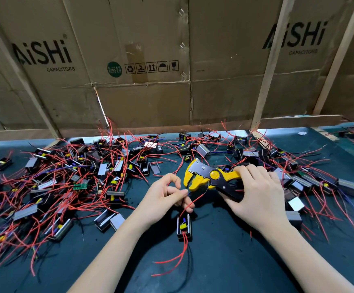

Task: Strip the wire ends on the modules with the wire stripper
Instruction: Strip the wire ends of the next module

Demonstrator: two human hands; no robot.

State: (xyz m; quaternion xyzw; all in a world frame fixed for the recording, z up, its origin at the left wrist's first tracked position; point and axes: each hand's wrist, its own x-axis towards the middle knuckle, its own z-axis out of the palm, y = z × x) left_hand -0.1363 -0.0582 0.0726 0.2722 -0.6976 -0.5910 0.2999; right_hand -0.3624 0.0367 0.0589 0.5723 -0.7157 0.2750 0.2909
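Note:
My right hand (254, 193) grips the handles of a yellow and black wire stripper (207, 176), whose jaws point left. My left hand (165, 197) pinches thin wires right at those jaws. The wires run down to a small black module (184, 227) that hangs just under my left hand, above the dark green table (224, 261). Two red wires (178, 256) trail from the module's lower end toward me.
A big heap of black modules with red wires (70, 176) covers the table's left and far side. More modules (303, 180) lie to the right of my right hand. Cardboard sheets (150, 60) on wooden slats wall off the back edge.

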